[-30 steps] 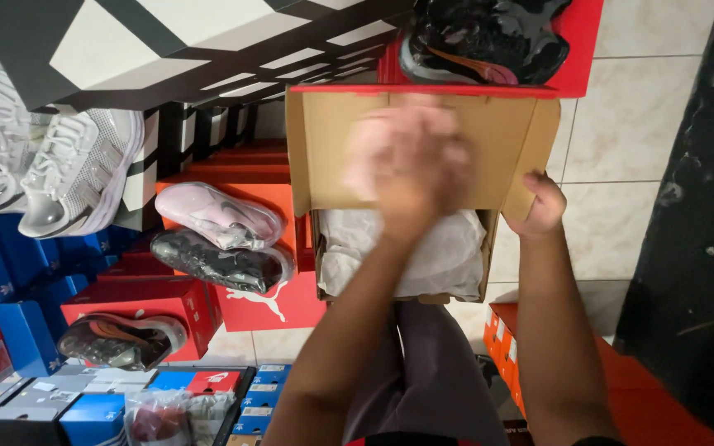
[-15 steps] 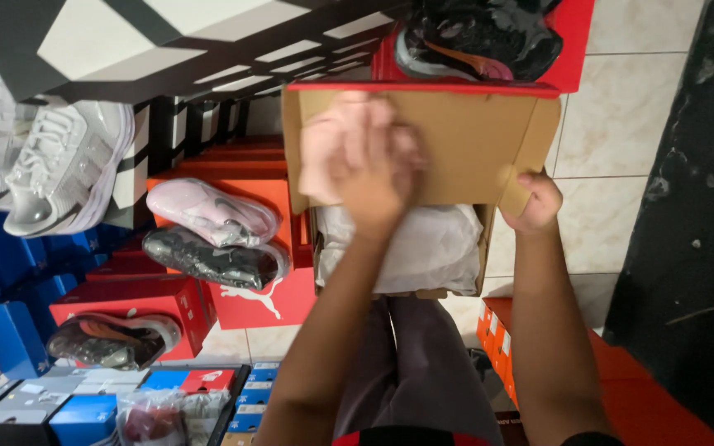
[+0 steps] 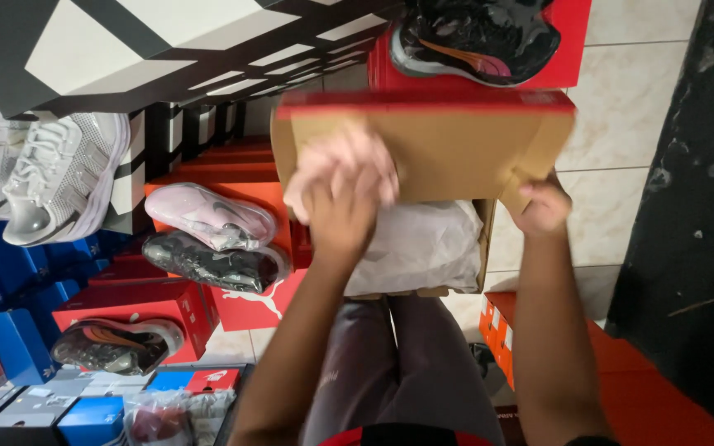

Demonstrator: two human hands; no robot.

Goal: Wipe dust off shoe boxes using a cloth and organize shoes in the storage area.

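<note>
Down comes the lid (image 3: 448, 153) a touch further than half a second back, its brown cardboard underside now tilting over the open shoe box (image 3: 483, 248) and its red edge running along the top. Left hand (image 3: 342, 194) has slid lower too, and it's blurred with motion, so I cannot tell whether the fingers are spread or curled; it sits in front of the lid's left part, right above the white tissue paper (image 3: 419, 248) that fills the box. Whether it actually touches lid or paper, I can't say. Right hand (image 3: 543, 206) is curled tight on the lid's lower right corner, thumb and fingers pinching the cardboard, just at the box's right wall. The box itself rests on the person's lap, between the two forearms, grey trousers (image 3: 406, 372) showing below it.

Off to the left, well apart from the hands, a pink shoe (image 3: 208, 216) lies on an orange box with a dark shoe (image 3: 208, 263) just beside it. White sneakers (image 3: 51, 177) sit further left on stacked boxes. Beyond the lid, a black shoe (image 3: 477, 37) rests on a red box, and pale floor tiles (image 3: 621, 99) show on the right.
</note>
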